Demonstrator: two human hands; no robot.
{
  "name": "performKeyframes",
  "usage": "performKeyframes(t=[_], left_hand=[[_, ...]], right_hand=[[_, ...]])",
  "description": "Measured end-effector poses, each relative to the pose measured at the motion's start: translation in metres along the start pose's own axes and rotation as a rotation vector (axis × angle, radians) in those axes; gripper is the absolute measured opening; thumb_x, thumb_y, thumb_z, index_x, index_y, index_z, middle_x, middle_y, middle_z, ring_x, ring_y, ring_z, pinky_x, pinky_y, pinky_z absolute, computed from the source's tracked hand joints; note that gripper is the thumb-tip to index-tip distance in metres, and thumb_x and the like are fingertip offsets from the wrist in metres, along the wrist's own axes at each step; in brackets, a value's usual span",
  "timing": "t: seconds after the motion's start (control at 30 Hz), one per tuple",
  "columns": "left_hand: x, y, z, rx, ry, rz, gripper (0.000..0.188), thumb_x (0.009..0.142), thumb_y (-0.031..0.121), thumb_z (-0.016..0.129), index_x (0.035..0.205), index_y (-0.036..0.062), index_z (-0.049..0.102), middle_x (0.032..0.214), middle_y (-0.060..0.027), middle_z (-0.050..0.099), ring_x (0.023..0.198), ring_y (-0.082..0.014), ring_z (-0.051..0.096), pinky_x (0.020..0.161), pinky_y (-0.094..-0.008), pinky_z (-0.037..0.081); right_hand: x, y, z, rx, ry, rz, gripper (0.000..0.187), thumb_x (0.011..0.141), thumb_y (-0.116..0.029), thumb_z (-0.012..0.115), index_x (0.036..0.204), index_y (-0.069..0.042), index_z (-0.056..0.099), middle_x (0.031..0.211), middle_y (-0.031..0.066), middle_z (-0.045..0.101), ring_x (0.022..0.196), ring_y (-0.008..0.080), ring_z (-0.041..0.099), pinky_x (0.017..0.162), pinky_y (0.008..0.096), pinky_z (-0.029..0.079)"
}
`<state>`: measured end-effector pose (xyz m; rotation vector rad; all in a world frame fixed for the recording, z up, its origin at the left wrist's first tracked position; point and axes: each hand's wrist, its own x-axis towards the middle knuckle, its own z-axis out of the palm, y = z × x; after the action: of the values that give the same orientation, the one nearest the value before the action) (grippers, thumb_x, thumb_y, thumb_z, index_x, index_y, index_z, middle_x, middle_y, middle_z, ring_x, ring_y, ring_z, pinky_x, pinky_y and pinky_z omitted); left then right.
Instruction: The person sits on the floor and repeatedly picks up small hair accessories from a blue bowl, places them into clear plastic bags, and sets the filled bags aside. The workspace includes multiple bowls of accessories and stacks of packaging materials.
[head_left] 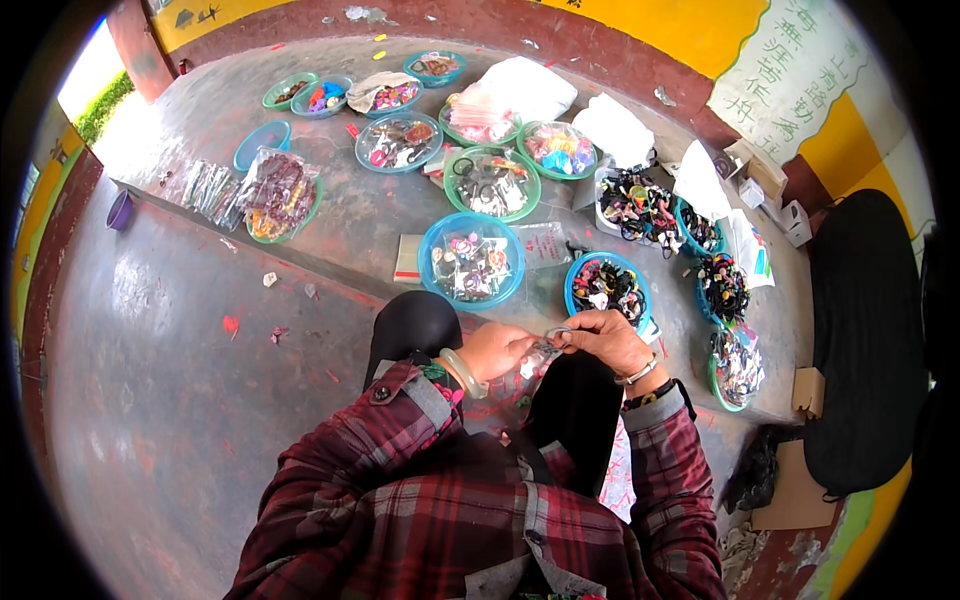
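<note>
Above my lap, my left hand is closed, its fingertips pinching the near side of a small clear plastic bag with something white in or on it. From the other side, my right hand pinches a thin dark loop, perhaps a hair tie, at the bag's upper end. Whether the loop is inside the bag or apart from it is too small to tell. Just beyond my hands stand a blue basket of packaged charms and another blue basket filled with black hair ties.
Green and blue baskets of packaged trinkets cover the raised concrete ledge ahead. White sacks lie behind them. A purple bowl sits far left. At right are cardboard boxes and a long black padded object.
</note>
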<state>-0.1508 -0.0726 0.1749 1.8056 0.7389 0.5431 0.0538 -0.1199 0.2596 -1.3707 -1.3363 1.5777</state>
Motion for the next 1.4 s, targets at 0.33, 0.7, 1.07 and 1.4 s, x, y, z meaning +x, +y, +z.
performKeyframes(t=[0.33,0.7,1.07,1.4], left_hand=[[-0.001,0.004,-0.002,0.026,0.011,0.030,0.017,0.086,0.014,0.054,0.093,0.0017,0.064,0.075,-0.0144,0.064,0.066,-0.0209,0.062,0.060,-0.0303,0.046],[0.000,0.002,-0.004,-0.318,-0.055,-0.107,0.023,0.091,0.013,0.047,0.104,-0.0010,0.060,0.090,-0.0068,0.065,0.075,-0.0110,0.061,0.065,-0.0248,0.052],[0.001,0.003,-0.009,-0.725,0.084,-0.221,0.031,0.092,0.017,0.045,0.108,-0.0079,0.054,0.093,-0.0089,0.060,0.064,-0.0124,0.060,0.055,-0.0240,0.052],[-0.003,0.014,-0.016,-0.704,0.094,-0.217,0.032,0.090,0.027,0.052,0.106,-0.0011,0.057,0.091,-0.0028,0.059,0.073,-0.0080,0.056,0.056,-0.0216,0.049]], right_hand=[[0.006,0.003,0.009,-0.231,-0.011,-0.051,0.013,0.079,-0.009,0.064,0.089,-0.001,0.066,0.077,0.0028,0.063,0.069,0.0074,0.057,0.063,0.0219,0.045],[0.004,-0.002,0.017,-0.601,0.280,-0.366,0.022,0.074,-0.008,0.066,0.096,-0.003,0.064,0.087,0.0067,0.062,0.082,0.0155,0.059,0.066,0.0260,0.048],[0.010,0.034,0.033,0.179,0.284,-0.013,0.022,0.078,-0.008,0.066,0.097,0.001,0.061,0.087,0.0019,0.062,0.074,0.0072,0.054,0.064,0.0201,0.042],[0.013,0.034,0.044,0.339,0.437,-0.107,0.013,0.082,-0.008,0.062,0.084,0.004,0.064,0.073,0.0081,0.063,0.056,0.0114,0.057,0.051,0.0211,0.044]])
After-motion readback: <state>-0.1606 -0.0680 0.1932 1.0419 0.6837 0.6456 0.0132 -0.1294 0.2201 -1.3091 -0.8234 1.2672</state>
